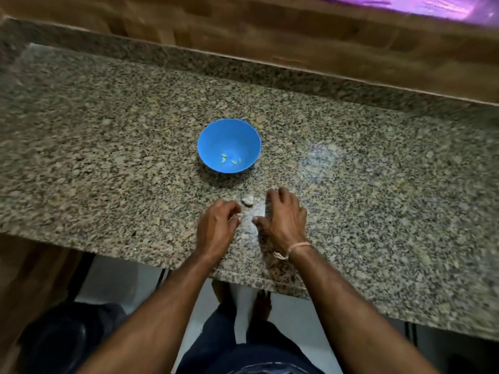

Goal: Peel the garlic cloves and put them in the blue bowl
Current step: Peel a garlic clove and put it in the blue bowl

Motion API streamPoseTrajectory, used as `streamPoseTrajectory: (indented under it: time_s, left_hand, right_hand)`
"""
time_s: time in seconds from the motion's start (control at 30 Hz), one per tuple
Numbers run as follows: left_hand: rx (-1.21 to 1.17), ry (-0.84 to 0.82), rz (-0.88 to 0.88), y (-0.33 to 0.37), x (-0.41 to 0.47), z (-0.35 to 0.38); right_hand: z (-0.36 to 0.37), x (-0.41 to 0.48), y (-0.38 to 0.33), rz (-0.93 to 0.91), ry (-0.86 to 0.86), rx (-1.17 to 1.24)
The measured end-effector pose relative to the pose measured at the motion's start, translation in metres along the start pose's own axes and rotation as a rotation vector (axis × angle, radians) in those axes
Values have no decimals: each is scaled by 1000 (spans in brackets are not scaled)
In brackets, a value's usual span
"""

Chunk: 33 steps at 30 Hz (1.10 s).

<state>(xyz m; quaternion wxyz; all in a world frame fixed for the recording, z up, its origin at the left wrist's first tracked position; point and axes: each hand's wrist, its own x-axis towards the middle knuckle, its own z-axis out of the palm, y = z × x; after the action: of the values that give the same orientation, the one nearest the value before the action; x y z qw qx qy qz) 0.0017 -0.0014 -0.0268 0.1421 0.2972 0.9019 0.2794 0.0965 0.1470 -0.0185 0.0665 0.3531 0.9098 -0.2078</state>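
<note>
A blue bowl (213, 143) stands on the speckled granite counter (108, 147), with a few small pale peeled cloves (229, 159) lying in its bottom. Nearer to me, a small whitish garlic piece (248, 200) rests on the counter between my two hands. My left hand (217, 228) hovers just left of it with fingers curled, and something small and pale seems pinched at its fingertips. My right hand (283, 220) is spread over the counter just right of the garlic, fingers bent downward and holding nothing that I can see.
A wooden wall panel (297, 36) runs behind the counter. The counter's front edge (243, 279) lies under my forearms, with floor, my legs and a dark round object (62, 341) below at left. Pale skin flakes (247, 236) lie near my hands.
</note>
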Motion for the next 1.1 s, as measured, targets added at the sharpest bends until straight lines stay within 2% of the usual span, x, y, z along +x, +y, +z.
streamPoseTrajectory:
  time_s: [0.17, 0.33, 0.47, 0.57, 0.67, 0.73, 0.8, 0.9, 0.97, 1.03, 1.1]
  left_hand:
    - [-56, 28, -33, 1, 7, 0]
    - [-205, 149, -66, 12, 34, -28]
    - [-123, 237, -3, 23, 81, -54]
    - [-5, 193, 38, 23, 105, -59]
    - [14, 213, 86, 24, 99, -64]
    - [-48, 246, 95, 23, 77, -60]
    - [-139, 173, 4, 18, 51, -45]
    - [-333, -49, -242, 8, 27, -13]
    - [-451, -114, -343, 7, 25, -1]
    - [-606, -136, -404, 13, 27, 4]
    - [-742, -149, -418, 21, 27, 2]
  right_hand:
    - [7, 3, -7, 51, 41, -41]
    - [7, 6, -8, 87, 37, 18]
    - [6, 5, -13, 110, 49, 43]
    - [3, 5, -15, 120, 44, 51]
    - [5, 4, -15, 121, 53, 81]
    - [8, 3, -16, 45, 116, 189]
    - [12, 6, -21, -65, 133, 313]
    - [16, 16, -26, -187, 146, 325]
    - [18, 20, -25, -218, 151, 347]
    - [17, 20, -19, -175, 125, 519]
    - [9, 15, -14, -49, 5, 833]
